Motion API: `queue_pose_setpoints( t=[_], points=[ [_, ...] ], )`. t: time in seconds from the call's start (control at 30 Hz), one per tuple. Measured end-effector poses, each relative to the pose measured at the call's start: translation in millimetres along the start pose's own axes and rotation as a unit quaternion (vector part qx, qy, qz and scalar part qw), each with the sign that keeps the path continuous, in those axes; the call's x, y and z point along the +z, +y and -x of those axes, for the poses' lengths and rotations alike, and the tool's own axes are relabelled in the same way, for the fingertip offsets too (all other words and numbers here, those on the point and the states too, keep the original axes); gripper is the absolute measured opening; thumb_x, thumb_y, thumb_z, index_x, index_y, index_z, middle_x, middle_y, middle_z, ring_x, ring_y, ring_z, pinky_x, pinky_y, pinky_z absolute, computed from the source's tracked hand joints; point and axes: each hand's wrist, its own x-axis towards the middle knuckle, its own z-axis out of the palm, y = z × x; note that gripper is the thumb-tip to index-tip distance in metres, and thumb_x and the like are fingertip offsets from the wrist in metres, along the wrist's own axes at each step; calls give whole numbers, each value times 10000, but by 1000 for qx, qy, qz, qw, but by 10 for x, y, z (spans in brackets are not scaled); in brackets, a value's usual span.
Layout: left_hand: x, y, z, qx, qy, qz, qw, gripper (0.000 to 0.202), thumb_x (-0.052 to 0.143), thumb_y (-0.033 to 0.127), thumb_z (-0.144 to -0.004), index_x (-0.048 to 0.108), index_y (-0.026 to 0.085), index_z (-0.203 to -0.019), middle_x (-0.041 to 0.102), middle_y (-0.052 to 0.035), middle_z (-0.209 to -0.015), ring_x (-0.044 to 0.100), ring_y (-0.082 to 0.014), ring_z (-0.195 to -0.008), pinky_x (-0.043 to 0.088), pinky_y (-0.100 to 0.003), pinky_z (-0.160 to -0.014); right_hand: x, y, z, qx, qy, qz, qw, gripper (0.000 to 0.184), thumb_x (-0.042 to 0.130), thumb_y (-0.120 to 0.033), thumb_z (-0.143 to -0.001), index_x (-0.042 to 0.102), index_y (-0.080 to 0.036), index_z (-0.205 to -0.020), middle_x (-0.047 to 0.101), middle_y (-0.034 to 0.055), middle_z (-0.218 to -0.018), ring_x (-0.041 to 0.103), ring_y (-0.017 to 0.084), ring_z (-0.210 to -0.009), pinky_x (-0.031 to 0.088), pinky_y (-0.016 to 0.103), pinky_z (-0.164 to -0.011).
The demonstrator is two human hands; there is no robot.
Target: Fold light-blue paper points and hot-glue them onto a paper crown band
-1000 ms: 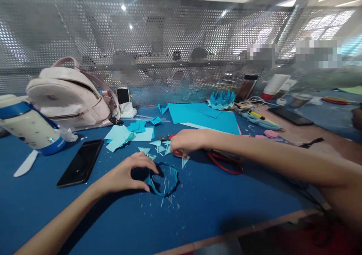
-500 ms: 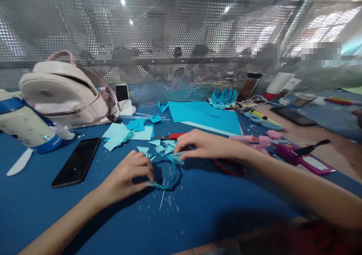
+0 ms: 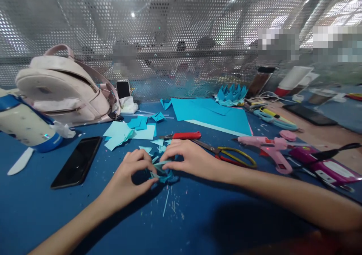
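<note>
Pinching the paper (image 3: 165, 175) w/ fingertips pressed together, L hand (image 3: 132, 174) & R hand (image 3: 190, 158) meet; paper sits btwn them on worktop (image 3: 198, 217), scissors (image 3: 234, 157) just right.

The small piece of folded blue paper (image 3: 165, 175), pale teal on some faces and deeper blue on others, lies bunched low on the blue tabletop (image 3: 198, 217), pinched between the fingertips of my left hand (image 3: 132, 174) and my right hand (image 3: 192, 158).

Bright overhead glare, warped soft edges
</note>
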Motion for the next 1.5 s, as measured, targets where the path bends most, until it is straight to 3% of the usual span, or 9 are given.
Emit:
queue_pose_setpoints(
  t=[0.2,0.4,0.6,0.73,0.97,1.2,1.33,1.5],
  points=[
    [26,-25,-23,-48,0,80,996,59,608,253,-841,644,227,-802,546,-12,-892,523,-211,-868,376,-394,-825,17,135,-54,4,-13,-143,990,32,801,-234,-752,788,-208,-768,649,-3,-775,582,129,-759,433,259,-724],
    [36,-16,-18,-67,-3,108,992,67,616,265,-841,643,222,-796,540,-10,-905,537,-207,-884,357,-400,-853,55,189,-52,24,-7,-172,985,65,760,-211,-795,797,-204,-848,552,-20,-733,512,107,-689,392,246,-657],
    [26,-21,-14,-71,10,103,992,58,618,265,-836,628,222,-799,535,-8,-912,535,-207,-887,355,-394,-850,-24,144,-40,-9,-30,-118,993,163,594,-187,-915,744,-157,-861,595,12,-840,548,129,-788,413,264,-737],
    [30,-34,-12,-78,24,96,992,67,622,281,-828,632,222,-798,539,-16,-928,537,-217,-907,361,-407,-866,-58,66,-2,-9,-4,-15,1000,201,590,-193,-903,669,-153,-723,591,22,-856,543,144,-808,405,280,-763],
    [43,-34,-24,-84,20,95,992,70,615,280,-827,634,222,-792,537,-11,-911,541,-210,-886,380,-418,-869,-32,23,31,-34,-8,114,993,205,571,-158,-871,655,-165,-684,588,41,-867,506,180,-853,397,312,-778],
    [42,-27,-32,-91,12,101,991,104,612,306,-830,633,216,-784,553,-14,-905,551,-207,-865,383,-427,-874,-24,40,-13,-44,-48,44,997,215,560,-165,-902,683,-172,-725,585,31,-888,531,167,-858,410,327,-818],
    [43,-22,-33,-98,11,100,990,125,609,321,-828,633,215,-766,548,-16,-906,552,-213,-874,375,-426,-863,-25,56,-23,-30,-28,-48,998,197,590,-88,-860,752,-191,-901,675,20,-893,573,155,-851,428,305,-826],
    [48,-23,-39,-94,13,95,991,135,606,328,-834,629,215,-764,546,-17,-890,544,-199,-845,389,-387,-822,-24,67,-22,-23,-28,-41,999,211,610,-79,-833,761,-200,-915,706,19,-899,581,162,-857,431,294,-827]
  ],
)
